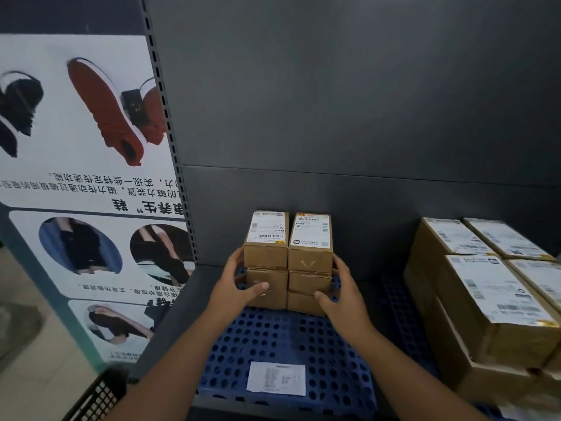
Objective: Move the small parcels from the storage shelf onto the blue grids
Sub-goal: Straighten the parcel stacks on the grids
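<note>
Here the parcels (287, 262) sat stacked on the blue grid (282, 344), long axes running away; left hand (239, 288) and right hand (340, 294) clasped opposite sides, both grips part-closed, equally near.

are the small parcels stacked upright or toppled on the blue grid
Stacked upright. The small parcels stand in two neat columns on the blue grid, labels facing up, with the left hand and right hand pressed against their sides.

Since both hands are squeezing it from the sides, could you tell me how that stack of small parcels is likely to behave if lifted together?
The stack of small parcels is two loose columns, so it would probably split or shear unless the left hand and right hand press inward. The cardboard looks stiff enough for that. It will likely tip rather than slide on the blue grid.
</note>
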Demonstrator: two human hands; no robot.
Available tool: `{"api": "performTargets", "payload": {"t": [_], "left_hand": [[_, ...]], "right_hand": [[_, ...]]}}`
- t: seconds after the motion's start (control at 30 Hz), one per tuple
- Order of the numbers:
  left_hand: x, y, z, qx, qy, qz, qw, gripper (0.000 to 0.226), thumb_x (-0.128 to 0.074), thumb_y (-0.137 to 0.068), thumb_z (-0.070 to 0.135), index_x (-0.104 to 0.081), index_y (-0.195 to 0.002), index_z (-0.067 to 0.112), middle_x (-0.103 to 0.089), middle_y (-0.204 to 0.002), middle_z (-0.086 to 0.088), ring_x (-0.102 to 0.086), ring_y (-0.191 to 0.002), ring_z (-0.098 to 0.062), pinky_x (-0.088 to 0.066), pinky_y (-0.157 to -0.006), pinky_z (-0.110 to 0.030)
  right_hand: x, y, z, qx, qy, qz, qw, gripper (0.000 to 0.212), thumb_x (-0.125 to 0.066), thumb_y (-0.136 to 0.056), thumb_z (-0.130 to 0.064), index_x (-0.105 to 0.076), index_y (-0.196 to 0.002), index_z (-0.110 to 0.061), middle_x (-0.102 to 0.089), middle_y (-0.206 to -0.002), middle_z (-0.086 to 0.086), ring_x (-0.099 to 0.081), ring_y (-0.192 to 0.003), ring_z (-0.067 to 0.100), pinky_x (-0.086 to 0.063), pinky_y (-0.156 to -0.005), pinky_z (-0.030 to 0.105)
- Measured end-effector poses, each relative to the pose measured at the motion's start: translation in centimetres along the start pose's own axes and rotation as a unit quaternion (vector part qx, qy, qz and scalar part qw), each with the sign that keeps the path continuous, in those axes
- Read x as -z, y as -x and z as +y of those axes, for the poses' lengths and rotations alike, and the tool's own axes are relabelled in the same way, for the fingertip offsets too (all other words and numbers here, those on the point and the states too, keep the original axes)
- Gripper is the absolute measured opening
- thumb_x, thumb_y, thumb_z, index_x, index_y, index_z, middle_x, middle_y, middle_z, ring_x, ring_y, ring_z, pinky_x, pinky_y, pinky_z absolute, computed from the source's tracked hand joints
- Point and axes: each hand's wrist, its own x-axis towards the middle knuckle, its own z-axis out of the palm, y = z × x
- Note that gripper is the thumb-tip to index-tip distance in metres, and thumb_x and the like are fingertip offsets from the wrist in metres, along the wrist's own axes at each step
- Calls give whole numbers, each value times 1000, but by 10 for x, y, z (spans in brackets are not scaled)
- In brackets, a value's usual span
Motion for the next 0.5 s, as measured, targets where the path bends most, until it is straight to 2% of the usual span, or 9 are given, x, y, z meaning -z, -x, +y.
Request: {"api": "performTargets", "payload": {"t": [0.17,0.33,0.5], "left_hand": [[-3,-3,-3,6,-6,-6,1000,88,-83,-54,65,-25,-118,80,-40,-128,43,-48,-117,1,-43,-96,-28],[-2,-4,-5,7,-8,-11,1000,89,-85,-54,62,-25,-116,82,-41,-128,42,-48,-117,3,-43,-95,-26],[2,-3,-4,0,-8,-11,1000,90,-86,-56,60,-26,-120,79,-44,-123,50,-50,-109,13,-43,-85,-17]], "right_hand": [[-7,-1,-3,-2,-3,0,1000,85,-70,-84,-11,-22,-144,-46,-46,-140,-9,-47,-126,9,-47,-102,40],[-6,0,-2,-5,1,-3,1000,85,-70,-84,-10,-22,-144,-47,-44,-141,-11,-46,-125,4,-47,-102,35],[-4,1,-4,-3,4,-3,1000,85,-70,-83,-12,-23,-144,-47,-44,-141,-10,-46,-127,9,-46,-104,42]]}}
